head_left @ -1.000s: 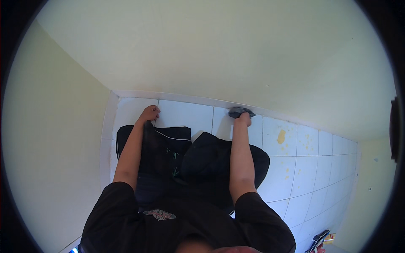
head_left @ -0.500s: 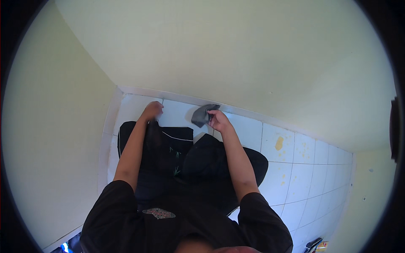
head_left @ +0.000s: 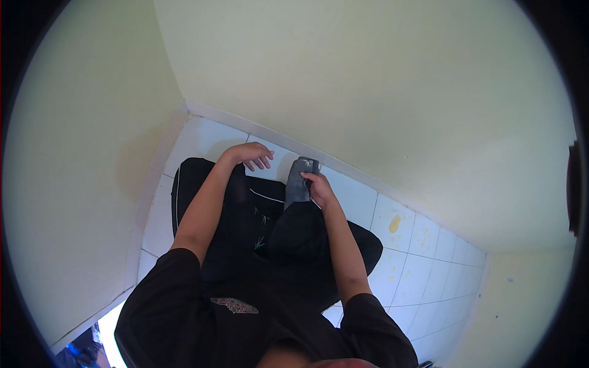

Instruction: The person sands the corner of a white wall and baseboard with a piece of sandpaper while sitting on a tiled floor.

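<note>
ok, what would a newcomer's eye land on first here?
Probably the dark grey cloth near the picture's centre, pinched in the right hand close to the base of the pale wall. Then the yellow patch on the white floor tiles to the right, and the left hand, open and apparently empty, left of the cloth.
</note>
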{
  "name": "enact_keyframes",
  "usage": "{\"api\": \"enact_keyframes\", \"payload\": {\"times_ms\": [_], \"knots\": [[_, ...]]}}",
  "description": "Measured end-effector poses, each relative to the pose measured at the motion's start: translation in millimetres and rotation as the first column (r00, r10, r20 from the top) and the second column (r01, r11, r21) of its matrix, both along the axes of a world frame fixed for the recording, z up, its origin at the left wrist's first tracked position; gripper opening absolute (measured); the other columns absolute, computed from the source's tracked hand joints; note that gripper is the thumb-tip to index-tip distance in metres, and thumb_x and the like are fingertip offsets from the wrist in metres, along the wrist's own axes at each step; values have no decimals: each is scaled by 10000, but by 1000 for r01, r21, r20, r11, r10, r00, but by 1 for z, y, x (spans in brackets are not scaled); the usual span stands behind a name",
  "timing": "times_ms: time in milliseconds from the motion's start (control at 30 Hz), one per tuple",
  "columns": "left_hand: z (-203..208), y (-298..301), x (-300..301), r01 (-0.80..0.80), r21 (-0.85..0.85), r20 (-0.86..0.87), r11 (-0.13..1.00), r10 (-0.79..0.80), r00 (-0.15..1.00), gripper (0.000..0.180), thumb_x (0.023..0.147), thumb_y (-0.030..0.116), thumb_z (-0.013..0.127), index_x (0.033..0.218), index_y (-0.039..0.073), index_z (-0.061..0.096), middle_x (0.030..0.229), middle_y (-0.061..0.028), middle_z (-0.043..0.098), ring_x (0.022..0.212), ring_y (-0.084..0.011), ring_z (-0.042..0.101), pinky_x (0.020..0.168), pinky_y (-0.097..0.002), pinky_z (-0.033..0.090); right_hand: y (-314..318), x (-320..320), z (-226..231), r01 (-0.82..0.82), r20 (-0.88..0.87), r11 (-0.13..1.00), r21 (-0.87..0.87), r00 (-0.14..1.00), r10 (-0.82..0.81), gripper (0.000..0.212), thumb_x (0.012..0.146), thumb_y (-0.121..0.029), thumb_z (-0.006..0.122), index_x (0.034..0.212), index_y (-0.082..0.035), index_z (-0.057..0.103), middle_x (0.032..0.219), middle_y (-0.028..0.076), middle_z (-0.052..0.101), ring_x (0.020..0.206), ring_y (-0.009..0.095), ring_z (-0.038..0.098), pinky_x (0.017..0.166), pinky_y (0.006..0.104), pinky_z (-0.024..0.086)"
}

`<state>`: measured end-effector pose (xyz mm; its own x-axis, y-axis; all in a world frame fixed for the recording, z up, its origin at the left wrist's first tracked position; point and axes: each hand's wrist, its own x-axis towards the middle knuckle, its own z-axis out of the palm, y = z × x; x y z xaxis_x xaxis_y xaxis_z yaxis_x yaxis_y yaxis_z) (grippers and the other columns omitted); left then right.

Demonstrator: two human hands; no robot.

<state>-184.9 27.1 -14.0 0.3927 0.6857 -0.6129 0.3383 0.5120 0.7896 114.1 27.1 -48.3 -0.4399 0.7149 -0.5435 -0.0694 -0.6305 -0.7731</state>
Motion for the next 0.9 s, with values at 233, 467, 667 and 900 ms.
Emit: {"api": "enact_keyframes", "payload": {"times_ms": [233, 467, 667, 900], "knots": [[-24, 2, -12, -156, 116, 117, 981, 143, 983, 452, 958, 443, 482, 1141, 47, 601, 1008, -123, 698, 931, -230, 662, 739, -410, 528, 9, 22, -38, 243, -14, 923, -298, 966, -259, 261, 878, -169, 633, 1111, -63, 583, 1074, 99, 646, 1004, 273, 625, 911, 457, 500], [-49, 15, -30, -311, 140, -124, 940, 329, 936, 433, 955, 432, 484, 1099, 43, 606, 958, -112, 710, 897, -206, 663, 710, -378, 515, 35, 31, -54, 765, -53, 540, -352, 559, -827, 183, 917, -78, 541, 1098, -58, 554, 1106, 96, 608, 1041, 280, 598, 880, 445, 506], [-58, 17, -12, -168, 113, -106, 979, 180, 978, 432, 950, 433, 488, 1085, 41, 611, 931, -101, 710, 849, -196, 663, 655, -352, 509, 54, -34, -62, 766, -160, 562, -312, 541, -826, 114, 854, -11, 549, 965, -23, 573, 965, 111, 618, 949, 247, 605, 906, 424, 521], [-75, 17, -25, -209, 136, -186, 968, 232, 955, 429, 943, 435, 500, 1044, 38, 625, 887, -100, 709, 793, -174, 665, 611, -325, 500, 49, -62, -53, 732, -157, 590, -341, 574, -804, 153, 865, 57, 586, 1014, 22, 575, 908, 105, 597, 849, 222, 616, 790, 364, 589]]}}
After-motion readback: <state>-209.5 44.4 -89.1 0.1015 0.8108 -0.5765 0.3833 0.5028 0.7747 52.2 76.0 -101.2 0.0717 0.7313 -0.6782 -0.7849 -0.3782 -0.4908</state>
